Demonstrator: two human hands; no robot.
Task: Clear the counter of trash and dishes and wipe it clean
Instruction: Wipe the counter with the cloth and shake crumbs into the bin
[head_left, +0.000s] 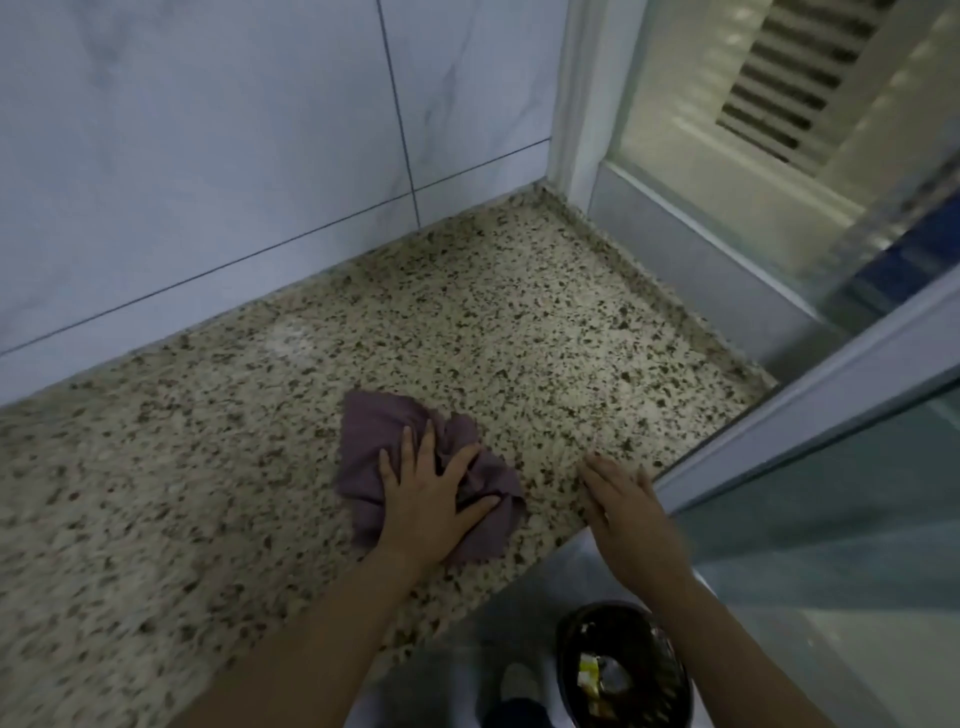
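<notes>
A crumpled purple cloth (384, 441) lies on the speckled granite counter (467, 322) near its front edge. My left hand (428, 493) presses flat on the cloth with fingers spread. My right hand (623, 506) rests with straight fingers on the counter's front right corner, holding nothing. No dishes or trash show on the counter.
A tiled wall (234, 156) backs the counter. A glass window with a metal frame (779, 405) bounds it on the right. On the floor below the counter's edge stands a dark bin (623, 670) with scraps inside, beside a white shoe (519, 683).
</notes>
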